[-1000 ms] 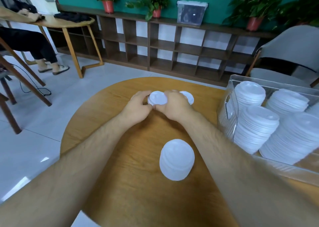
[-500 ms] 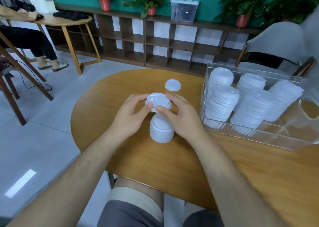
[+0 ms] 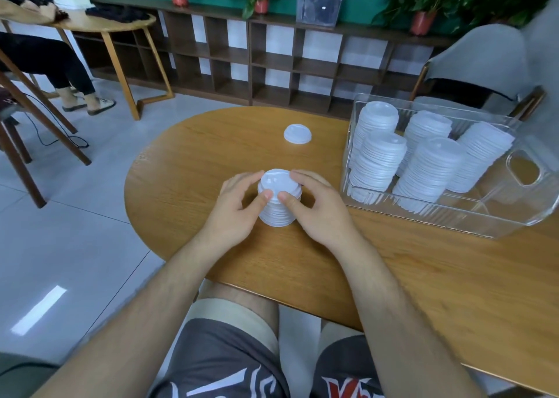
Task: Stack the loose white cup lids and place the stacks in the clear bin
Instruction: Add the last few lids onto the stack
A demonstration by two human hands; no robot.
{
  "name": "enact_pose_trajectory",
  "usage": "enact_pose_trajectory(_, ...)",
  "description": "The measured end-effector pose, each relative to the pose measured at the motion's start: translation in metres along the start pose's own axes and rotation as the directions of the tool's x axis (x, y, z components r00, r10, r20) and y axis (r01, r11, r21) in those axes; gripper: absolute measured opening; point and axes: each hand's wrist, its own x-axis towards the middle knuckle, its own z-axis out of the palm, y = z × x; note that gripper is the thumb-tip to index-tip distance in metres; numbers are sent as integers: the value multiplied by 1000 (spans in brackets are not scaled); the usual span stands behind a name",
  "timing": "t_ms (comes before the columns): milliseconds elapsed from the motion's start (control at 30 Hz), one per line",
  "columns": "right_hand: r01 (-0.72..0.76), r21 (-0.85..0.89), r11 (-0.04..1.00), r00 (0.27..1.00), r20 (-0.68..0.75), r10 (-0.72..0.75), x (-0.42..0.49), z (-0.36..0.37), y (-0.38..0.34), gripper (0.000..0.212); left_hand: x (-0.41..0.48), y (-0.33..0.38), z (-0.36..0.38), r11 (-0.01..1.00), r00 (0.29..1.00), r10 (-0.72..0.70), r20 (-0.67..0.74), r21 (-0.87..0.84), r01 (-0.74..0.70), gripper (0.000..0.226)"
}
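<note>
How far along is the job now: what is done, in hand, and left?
Done: five stacks stand in the bin. In hand: left hand and right hand hold a short stack on the table. Left: add the loose lid lying farther back, then put this stack in the bin.

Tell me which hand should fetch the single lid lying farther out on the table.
Probably the right hand. Both hands grip the lid stack, but the loose lid lies beyond and slightly right of it, nearer the right fingers; the left hand can steady the stack.
</note>
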Motion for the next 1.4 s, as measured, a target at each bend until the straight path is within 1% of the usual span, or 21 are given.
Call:
enact_pose_trajectory(300, -16, -51, 999, 1000, 24, 17, -3, 6, 12, 48, -1, -16, 6, 998, 998, -6, 64, 61, 2, 49)
enact_pose_trajectory(433, -40, -33, 999, 999, 33, 41, -1, 5, 13, 48, 1, -15, 6, 998, 997, -15, 73, 54, 11, 47)
enact_pose_trajectory(500, -72, 13, 997, 997, 12, 72, 5, 2, 9, 48, 8, -13, 2, 999, 998, -24, 58, 29, 22, 42)
enact_pose_trajectory(600, -157, 124, 980, 985, -57, 164, 34, -3, 2, 47, 36, -10, -4, 999, 999, -33, 35, 7, 33, 39)
enact_pose_trajectory(667, -197, 136, 971, 973, -96, 211, 62, -2, 3, 48, 63, -9, -4, 1000, 999, -14, 37, 26, 14, 39)
enact_pose_trajectory(800, -298, 51, 953, 945, -128, 303, 122, 13, 19, 53, 127, -11, 12, 996, 994, -20, 107, 86, 11, 44)
enact_pose_trajectory(933, -397, 4, 918, 906, -157, 392, 173, 30, 46, 54, 188, -21, 38, 990, 983, -23, 183, 144, -4, 44)
enact_pose_trajectory(1033, -421, -115, 900, 894, -219, 390, 199, 38, 72, 47, 221, -36, 56, 987, 980, -28, 199, 161, -5, 41)
enact_pose_trajectory(1067, -430, -146, 891, 889, -239, 390, 206, 41, 81, 47, 230, -41, 61, 987, 979, -32, 201, 164, -1, 40)
enact_pose_trajectory(1167, -453, -178, 874, 878, -262, 401, 217, 47, 94, 55, 253, -55, 74, 986, 967, -69, 243, 167, 28, 41)
enact_pose_trajectory(1267, -451, -219, 865, 880, -273, 390, 221, 52, 96, 53, 264, -65, 82, 983, 953, -108, 284, 174, 60, 44)
enact_pose_trajectory(1333, -449, -205, 870, 875, -297, 382, 223, 52, 95, 50, 262, -69, 83, 985, 953, -115, 280, 159, 72, 44)
enact_pose_trajectory(1400, -419, -140, 897, 880, -307, 363, 223, 52, 92, 46, 257, -72, 79, 987, 961, -116, 250, 139, 83, 44)
